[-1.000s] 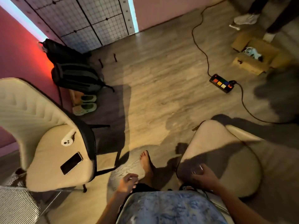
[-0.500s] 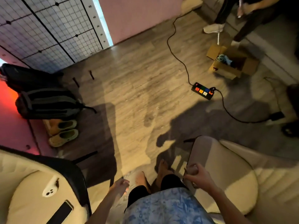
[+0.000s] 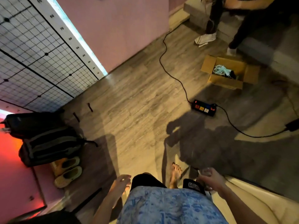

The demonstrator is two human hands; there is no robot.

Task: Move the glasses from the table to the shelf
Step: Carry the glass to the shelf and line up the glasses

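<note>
My right hand is low at the right, curled around a small clear glass that shows blurred at the fingertips. My left hand hangs at my left side with the fingers loosely apart and nothing in it. My bare foot is on the wooden floor between the hands. Neither a table nor a shelf is in view.
A black power strip and its cable cross the floor ahead to the right. An open cardboard box lies beyond it, near another person's legs. Backpacks and slippers sit at the left wall. A cream chair stands beside my right arm.
The view has swung forward and right. The cream chair with the phone has left the frame at the left. The right hand has kept the glass and come off the right chair.
</note>
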